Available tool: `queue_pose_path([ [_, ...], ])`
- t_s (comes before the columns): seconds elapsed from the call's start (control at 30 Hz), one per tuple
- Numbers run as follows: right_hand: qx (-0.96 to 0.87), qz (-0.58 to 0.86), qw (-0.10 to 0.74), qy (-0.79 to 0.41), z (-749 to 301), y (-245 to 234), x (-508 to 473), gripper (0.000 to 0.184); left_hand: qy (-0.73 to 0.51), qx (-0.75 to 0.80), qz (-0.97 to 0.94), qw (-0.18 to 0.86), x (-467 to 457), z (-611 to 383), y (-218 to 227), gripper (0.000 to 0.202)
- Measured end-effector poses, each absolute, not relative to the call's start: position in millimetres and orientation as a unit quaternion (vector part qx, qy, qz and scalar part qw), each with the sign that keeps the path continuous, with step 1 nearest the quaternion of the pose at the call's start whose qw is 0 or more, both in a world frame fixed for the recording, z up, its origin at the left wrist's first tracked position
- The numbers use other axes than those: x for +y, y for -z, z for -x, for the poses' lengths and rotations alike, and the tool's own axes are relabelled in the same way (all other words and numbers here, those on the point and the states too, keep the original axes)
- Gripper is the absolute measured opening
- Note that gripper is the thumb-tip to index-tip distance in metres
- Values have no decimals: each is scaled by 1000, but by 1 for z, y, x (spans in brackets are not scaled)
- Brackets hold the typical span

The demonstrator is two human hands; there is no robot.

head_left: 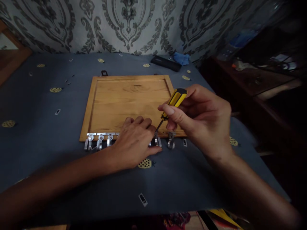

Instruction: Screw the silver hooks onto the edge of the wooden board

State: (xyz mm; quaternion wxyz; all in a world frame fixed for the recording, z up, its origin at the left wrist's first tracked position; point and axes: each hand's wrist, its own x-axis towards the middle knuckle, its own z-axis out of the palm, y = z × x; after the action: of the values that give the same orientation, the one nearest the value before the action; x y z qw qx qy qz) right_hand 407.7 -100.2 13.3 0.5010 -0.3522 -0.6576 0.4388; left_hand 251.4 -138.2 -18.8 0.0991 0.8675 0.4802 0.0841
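My right hand (201, 118) grips a yellow-and-black screwdriver (177, 98) by its handle. The screwdriver slants down to the left, its tip meeting a metal hook (157, 140) at the near edge of a framed wooden board (129, 102). Fingers curled, my left hand (135, 140) rests over that edge, with thumb and fingers pinching around the same hook. To its left, several similar metal hooks (100, 140) line the edge; another metal hook (171, 140) is to the right. My left hand hides the middle of the row.
The board lies on a dark blue pineapple-print cloth (48, 150). Small dark bits, perhaps screws (69, 83), are on the left. A black case (166, 63) and a blue crumpled cloth (181, 58) lie near the patterned wall. Dark wooden furniture (240, 83) stands at right.
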Motion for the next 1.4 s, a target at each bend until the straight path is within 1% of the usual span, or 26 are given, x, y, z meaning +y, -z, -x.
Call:
queue_pose_path([
  [0.17,-689,343,443,-460,-413,-19,-97,21,-81,482,-867,99,-138,-252,19,41],
  [0.27,-693,342,436,-462,-415,-19,-99,17,-77,483,-866,105,-137,-252,19,41],
  [0.33,-684,344,445,-465,-415,-18,-101,18,-76,483,-865,111,-137,-252,19,41],
  [0.47,-664,341,466,-475,-410,-16,-105,31,-78,485,-864,114,-139,-252,21,42],
  [0.53,-658,334,489,-465,-408,-14,-107,33,-82,484,-863,115,-139,-252,20,41],
  [0.67,-617,331,597,-391,-409,-5,-109,20,-77,485,-864,117,-138,-252,18,38],
  [0.73,-604,339,622,-365,-412,-1,-109,15,-80,485,-863,114,-138,-252,18,38],
  [0.9,-622,378,601,-330,-418,5,-111,15,-92,481,-865,110,-139,-251,21,37],
  [1.03,-620,365,607,-339,-418,7,-112,14,-95,479,-866,104,-139,-250,22,37],
  [1.17,-613,345,622,-345,-419,8,-112,16,-91,478,-867,104,-139,-250,21,36],
  [1.4,-616,355,615,-341,-420,8,-113,16,-88,478,-868,104,-139,-250,20,36],
])
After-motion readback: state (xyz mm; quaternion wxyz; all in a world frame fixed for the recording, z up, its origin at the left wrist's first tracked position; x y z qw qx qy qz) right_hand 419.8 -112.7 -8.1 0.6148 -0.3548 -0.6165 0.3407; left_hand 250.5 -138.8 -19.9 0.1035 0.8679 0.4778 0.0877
